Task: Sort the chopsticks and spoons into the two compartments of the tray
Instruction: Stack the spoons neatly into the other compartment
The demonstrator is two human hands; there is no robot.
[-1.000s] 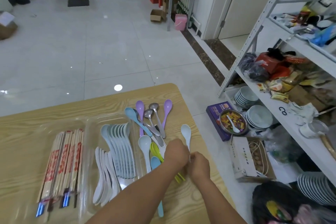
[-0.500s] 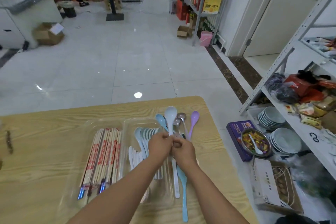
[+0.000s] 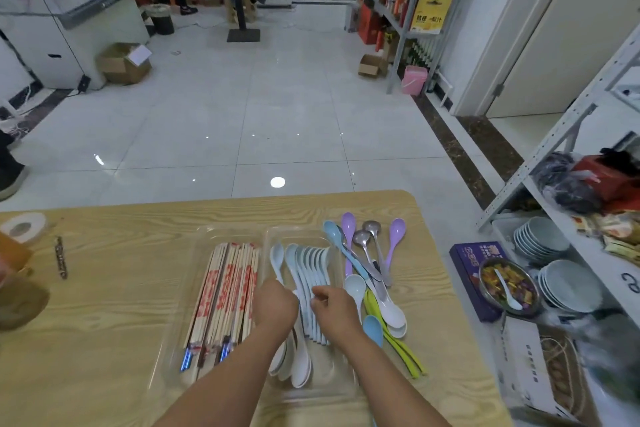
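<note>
A: Looking down at your tray (image 3: pixel 235 231), you have the chopsticks (image 3: pixel 225 291) lying lengthwise in the left compartment and the pale spoons (image 3: pixel 308 267) nested in rows in the right one. Why so tight?

B: Nested bowl to bowl, they leave you room, I judge, for the loose spoons (image 3: pixel 362 239) that lie heaped on the tabletop (image 3: pixel 121 288) just right of the tray.

A: And your hands?

B: Both are low over the right compartment. Your left hand (image 3: pixel 275 305) sits by the divider, at the handle of one white spoon (image 3: pixel 277 260). Your right hand (image 3: pixel 336 308) is above the handles of the nested row. The fingers of both are curled, but you show only their backs, so I cannot tell whether either grips a spoon or merely squares up the row.

A: What comes next?

B: Likely the heap on the right. Those are coloured and metal ones, lying crossed, so you do best to lift them one by one.
</note>
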